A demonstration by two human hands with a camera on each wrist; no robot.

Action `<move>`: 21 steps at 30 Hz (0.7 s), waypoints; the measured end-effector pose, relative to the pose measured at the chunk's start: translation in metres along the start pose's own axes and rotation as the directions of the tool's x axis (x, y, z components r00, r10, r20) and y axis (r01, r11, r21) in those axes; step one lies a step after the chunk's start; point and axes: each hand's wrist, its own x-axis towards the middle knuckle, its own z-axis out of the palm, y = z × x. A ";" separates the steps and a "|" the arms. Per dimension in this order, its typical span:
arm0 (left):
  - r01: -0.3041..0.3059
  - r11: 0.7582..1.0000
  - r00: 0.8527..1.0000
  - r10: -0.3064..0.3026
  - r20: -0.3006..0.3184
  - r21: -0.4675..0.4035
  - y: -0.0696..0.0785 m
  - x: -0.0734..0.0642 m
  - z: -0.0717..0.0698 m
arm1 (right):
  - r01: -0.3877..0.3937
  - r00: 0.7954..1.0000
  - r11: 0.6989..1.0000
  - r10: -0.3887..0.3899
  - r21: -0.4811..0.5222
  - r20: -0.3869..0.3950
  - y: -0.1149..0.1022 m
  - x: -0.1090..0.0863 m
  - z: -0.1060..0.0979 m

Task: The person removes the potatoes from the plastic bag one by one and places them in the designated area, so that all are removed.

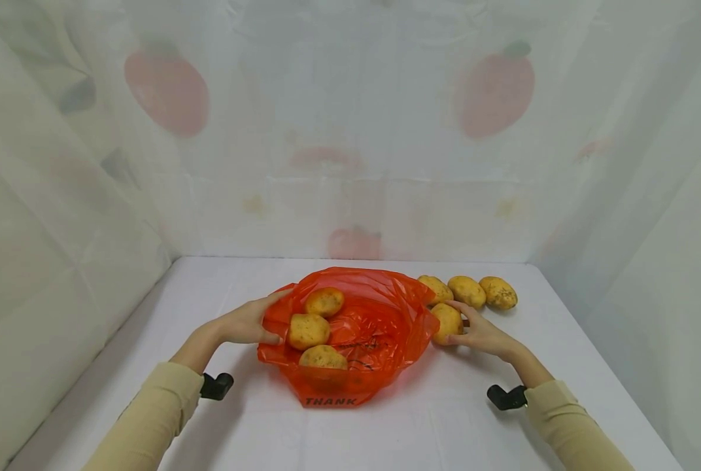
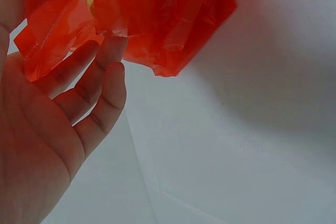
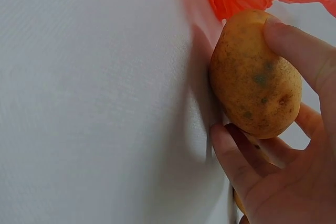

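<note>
An orange-red plastic bag (image 1: 380, 327) lies with its mouth spread wide, the word THANK printed on its near side. Inside, along its left part, are three potatoes (image 1: 308, 331). My left hand (image 1: 250, 322) holds the bag's left edge, its fingers (image 2: 107, 95) curved against the thin plastic in the left wrist view. Just beyond the bag's right edge, my right hand (image 1: 484, 335) grips another potato (image 3: 256, 74) between thumb and fingers. In the right wrist view this potato shows a dark greenish patch, and the bag's edge is close to it.
Three more potatoes (image 1: 467, 292) sit in a row at the back right of the white table (image 1: 444, 418), behind the right hand. Pale curtains (image 1: 350, 131) with faded fruit prints stand along the back and both sides.
</note>
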 end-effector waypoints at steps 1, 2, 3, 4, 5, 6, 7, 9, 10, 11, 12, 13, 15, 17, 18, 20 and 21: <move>0.000 1.000 1.000 0.000 0.000 0.000 0.000 0.000 0.000 | -0.004 1.000 1.000 0.004 0.006 0.002 0.000 0.000 0.000; -0.001 1.000 1.000 0.001 -0.001 0.002 0.000 0.000 0.000 | -0.008 1.000 1.000 0.008 0.011 0.004 0.000 0.000 0.000; -0.001 1.000 1.000 0.001 -0.001 0.004 0.000 0.000 0.000 | -0.009 1.000 1.000 0.009 0.017 0.005 0.000 0.000 0.000; -0.004 1.000 1.000 0.004 -0.002 0.004 0.000 0.000 0.000 | -0.010 1.000 1.000 0.010 0.022 0.007 0.000 0.000 -0.001; -0.005 1.000 1.000 0.005 -0.001 0.006 0.000 0.000 0.000 | -0.010 1.000 1.000 0.010 0.023 0.009 0.000 0.000 -0.001; -0.005 1.000 1.000 0.005 -0.001 0.007 -0.001 0.000 0.000 | -0.010 1.000 1.000 0.009 0.024 0.010 0.000 -0.001 -0.001; -0.005 1.000 1.000 0.005 -0.002 0.010 -0.001 0.000 0.000 | -0.009 1.000 1.000 0.009 0.024 0.011 -0.001 -0.001 -0.001; -0.002 1.000 1.000 0.002 -0.002 0.012 -0.002 0.000 0.001 | -0.003 1.000 1.000 0.003 0.019 0.014 -0.001 -0.001 -0.001; -0.001 1.000 1.000 0.001 -0.002 0.011 -0.002 0.000 0.001 | 0.000 1.000 1.000 0.000 0.015 0.014 -0.001 -0.001 -0.001; 0.000 1.000 1.000 0.000 -0.002 0.013 -0.002 0.000 0.001 | 0.004 1.000 1.000 -0.004 0.010 0.015 -0.001 -0.002 -0.001; -0.001 1.000 1.000 0.001 -0.002 0.014 -0.002 0.000 0.001 | 0.008 1.000 1.000 -0.008 0.006 0.017 -0.002 -0.002 -0.001; -0.002 1.000 1.000 0.002 -0.002 0.013 -0.002 0.001 0.002 | 0.011 1.000 1.000 -0.011 0.004 0.016 -0.002 -0.002 -0.001; -0.003 1.000 1.000 0.003 -0.003 0.013 -0.002 0.001 0.002 | 0.019 1.000 1.000 -0.019 0.002 0.015 -0.002 -0.002 0.000; -0.005 1.000 1.000 0.005 -0.004 0.010 -0.002 0.000 0.001 | 0.032 0.999 0.999 -0.032 0.000 0.016 -0.002 -0.002 -0.001; -0.006 1.000 1.000 0.006 -0.004 0.011 -0.002 0.000 0.001 | 0.040 0.999 0.999 -0.040 0.002 0.016 -0.002 -0.002 -0.001; -0.007 1.000 1.000 0.007 -0.005 0.007 -0.002 0.000 0.001 | 0.052 0.998 0.999 -0.052 0.012 0.017 -0.001 -0.002 -0.001; -0.007 1.000 1.000 0.007 -0.004 0.004 -0.002 0.000 0.001 | 0.057 0.998 0.998 -0.057 0.013 0.016 -0.001 -0.002 -0.001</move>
